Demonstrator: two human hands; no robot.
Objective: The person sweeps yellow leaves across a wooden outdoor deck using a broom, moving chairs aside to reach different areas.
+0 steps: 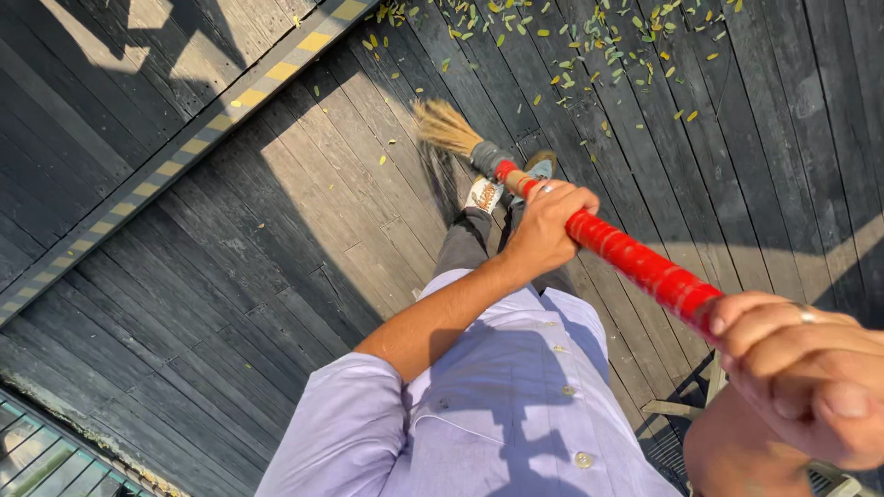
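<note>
I hold a broom with a red-wrapped handle [635,262] in both hands, slanting across my body. My left hand [545,224] grips the handle low down, close to the straw bristles [447,127], which rest on the dark wooden deck [276,239]. My right hand [806,373] is closed around the upper end of the handle, near the camera at the lower right. A ring shows on each hand. My lilac shirt [497,414], grey trousers and sneakers [485,193] are below the broom.
Several small yellow-green leaves [589,46] lie scattered on the boards at the top. A yellow-and-grey striped strip [230,101] runs diagonally at the upper left. A railing edge [37,456] shows at the bottom left, and a pale wooden frame [681,405] beside my right arm.
</note>
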